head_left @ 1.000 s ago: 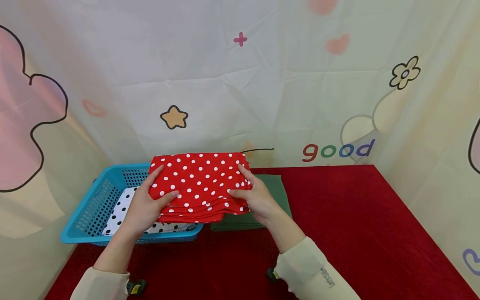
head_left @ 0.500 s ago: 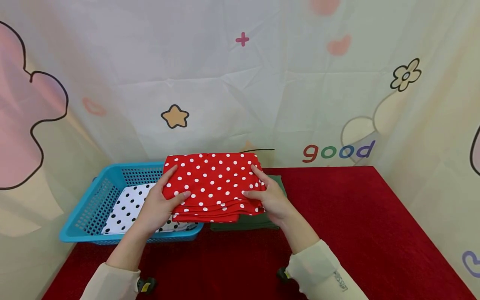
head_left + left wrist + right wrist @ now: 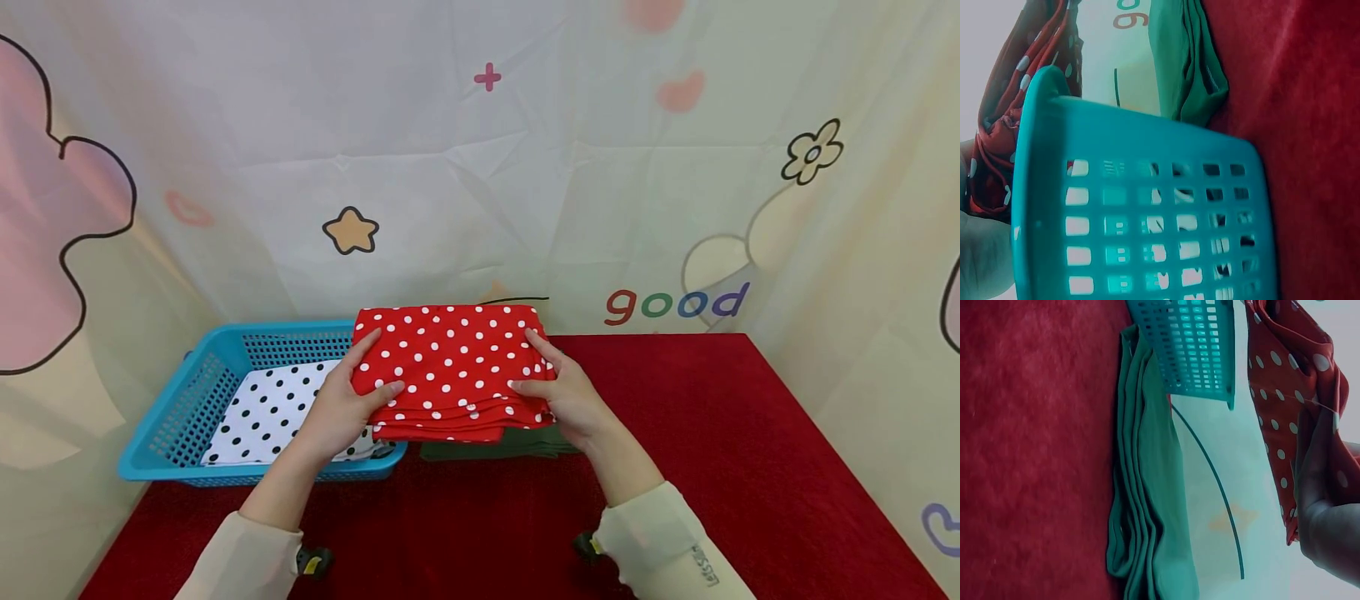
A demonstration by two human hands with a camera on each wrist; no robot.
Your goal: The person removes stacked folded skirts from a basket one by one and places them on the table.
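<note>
A folded red cloth with white polka dots (image 3: pixel 450 358) is held up between both hands, its layered edge facing me. My left hand (image 3: pixel 337 417) grips its left end and my right hand (image 3: pixel 577 400) the right end, each with the thumb on top. In the right wrist view the cloth hangs above a folded green cloth (image 3: pixel 1154 469), apart from it. From the head, the red cloth hides most of the green one on the table. At the left stands a blue plastic basket (image 3: pixel 225 475); a white cloth with black dots (image 3: pixel 262 412) lies inside.
A dark red cover (image 3: pixel 712 433) spreads over the table. Behind it hangs a pale printed curtain (image 3: pixel 420 108) with a star, a flower and the word "good". The basket's right wall (image 3: pixel 1160 144) is close beside the green cloth.
Both hands have carried the red cloth to the right, from partly over the basket to over the green cloth. More of the white dotted cloth shows, less of the green one.
</note>
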